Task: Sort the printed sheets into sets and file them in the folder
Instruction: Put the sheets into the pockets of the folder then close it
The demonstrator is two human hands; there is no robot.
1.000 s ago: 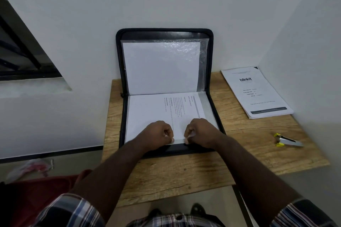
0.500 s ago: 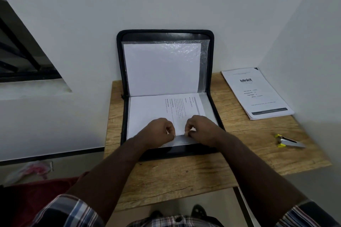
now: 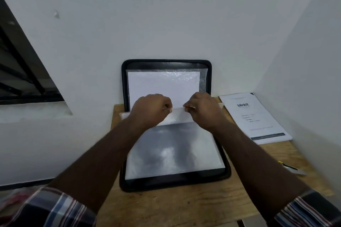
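A clear plastic sleeve holding white paper [image 3: 175, 116] is lifted edge-on, its long axis running left to right, its free edge towards the person. The left hand [image 3: 151, 109] and right hand [image 3: 202, 109] each pinch that edge with curled fingers. Below the grip lies the black zip folder [image 3: 226, 173], open on the wooden tabletop [image 3: 184, 206], its upright half leaning on the wall behind the grip. Right of the grip lies a stapled white printed set [image 3: 258, 118].
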